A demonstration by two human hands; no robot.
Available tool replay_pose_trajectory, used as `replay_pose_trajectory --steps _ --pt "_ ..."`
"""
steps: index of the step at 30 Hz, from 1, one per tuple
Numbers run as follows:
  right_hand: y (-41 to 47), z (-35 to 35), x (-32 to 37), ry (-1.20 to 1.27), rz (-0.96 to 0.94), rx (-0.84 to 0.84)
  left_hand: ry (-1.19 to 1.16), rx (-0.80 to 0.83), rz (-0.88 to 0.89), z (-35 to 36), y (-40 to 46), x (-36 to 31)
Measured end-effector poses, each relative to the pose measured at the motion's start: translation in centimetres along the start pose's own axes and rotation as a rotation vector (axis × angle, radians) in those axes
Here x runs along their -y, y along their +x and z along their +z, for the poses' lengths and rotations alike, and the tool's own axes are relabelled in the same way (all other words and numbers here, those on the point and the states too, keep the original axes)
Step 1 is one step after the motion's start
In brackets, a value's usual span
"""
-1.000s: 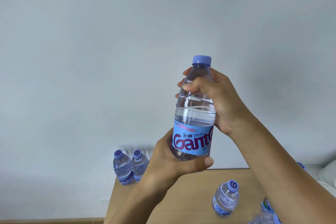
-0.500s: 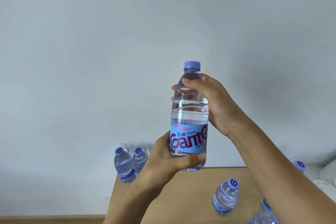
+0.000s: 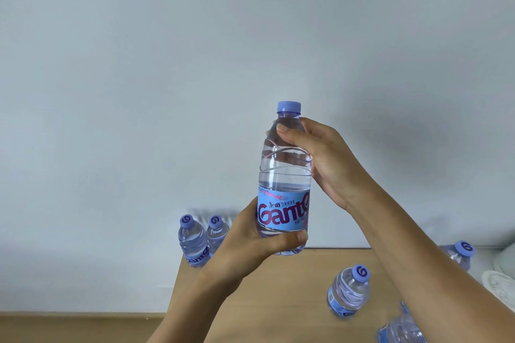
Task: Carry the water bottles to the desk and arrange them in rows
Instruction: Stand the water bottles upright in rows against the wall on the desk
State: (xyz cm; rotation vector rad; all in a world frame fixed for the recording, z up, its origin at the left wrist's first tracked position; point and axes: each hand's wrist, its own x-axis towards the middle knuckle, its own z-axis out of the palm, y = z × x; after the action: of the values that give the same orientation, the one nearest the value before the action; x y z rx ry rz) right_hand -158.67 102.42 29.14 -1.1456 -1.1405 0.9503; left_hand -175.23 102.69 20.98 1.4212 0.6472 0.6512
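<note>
I hold one clear water bottle (image 3: 284, 175) upright in the air above the wooden desk (image 3: 284, 295); it has a blue label and a lilac cap. My left hand (image 3: 250, 242) grips its lower part round the label. My right hand (image 3: 320, 156) grips its shoulder just under the cap. Two bottles (image 3: 192, 242) (image 3: 216, 232) stand side by side at the desk's far left corner. Another bottle (image 3: 348, 292) stands right of centre, one (image 3: 459, 255) shows behind my right forearm, and one (image 3: 401, 328) is cut off at the bottom edge.
A pale wall fills the view behind the desk. White rounded objects (image 3: 501, 281) lie at the right edge of the desk. A strip of wooden floor (image 3: 78, 327) shows at the lower left.
The held bottle has come down and a little to the left with both hands still on it. The bottles on the desk have stayed put.
</note>
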Motion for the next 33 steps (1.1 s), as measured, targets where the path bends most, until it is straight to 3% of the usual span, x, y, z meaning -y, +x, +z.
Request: replay_pose_trajectory --steps 5,11,18,25,29,33 --pt "0.0 -0.1 -2.9 0.005 0.068 0.050 0.049 -0.007 -0.084 -1.1 -0.1 2.6" --pt "-0.4 0.2 -8.0 -0.119 0.179 0.129 0.156 -0.152 -0.154 -2.7 -0.3 7.6" --pt "-1.6 1.2 -14.4 -0.231 0.282 0.099 0.244 -0.178 -0.277 -4.5 0.5 14.4" --pt "-3.2 1.8 -19.4 -0.214 0.380 0.068 0.190 -0.160 -0.360 -4.6 1.1 19.8" --pt "-4.2 2.3 -21.8 -0.212 0.424 0.059 0.186 -0.239 -0.406 -4.3 1.7 22.9" --pt "-4.9 2.7 -23.6 -0.249 0.422 0.061 0.328 -0.313 -0.453 -4.1 2.0 25.3"
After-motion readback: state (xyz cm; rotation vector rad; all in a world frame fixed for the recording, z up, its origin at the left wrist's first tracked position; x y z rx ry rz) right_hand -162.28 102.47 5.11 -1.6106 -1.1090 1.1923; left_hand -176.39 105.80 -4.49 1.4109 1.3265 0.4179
